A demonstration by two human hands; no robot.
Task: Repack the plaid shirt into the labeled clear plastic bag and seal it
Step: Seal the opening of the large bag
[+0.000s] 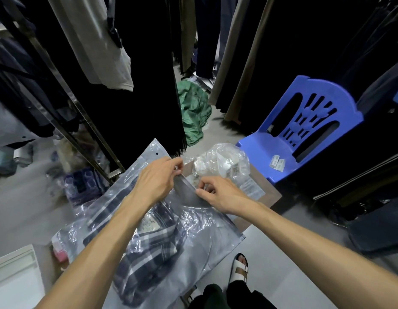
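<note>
Plaid shirt (146, 248): we see it folded inside the clear plastic bag (200, 237), lying nearer us than both hands, its collar label under the left forearm.

Clear plastic bag: it lies flat across a brown board (264, 198), its open mouth at the far end, where both hands meet; the shirt fills the bag's left and near part.

Left hand (156, 178): closed in a pinch on the bag's mouth edge, thumb and fingertips pressed together on the strip, just beyond the shirt's collar.

Right hand (218, 194): pinched shut on the same mouth edge, just right of the left hand, fingers curled; the shirt lies to its near left, not touched by it.

Crumpled bag of tags (224, 162): beyond the clear plastic bag's mouth, just past the right hand, barcoded labels showing through.

Blue plastic chair (305, 132): right of and beyond the clear plastic bag, with small white tags (278, 162) on its seat.

Sandalled foot (239, 269): at the clear plastic bag's near right corner, on the grey floor.
</note>
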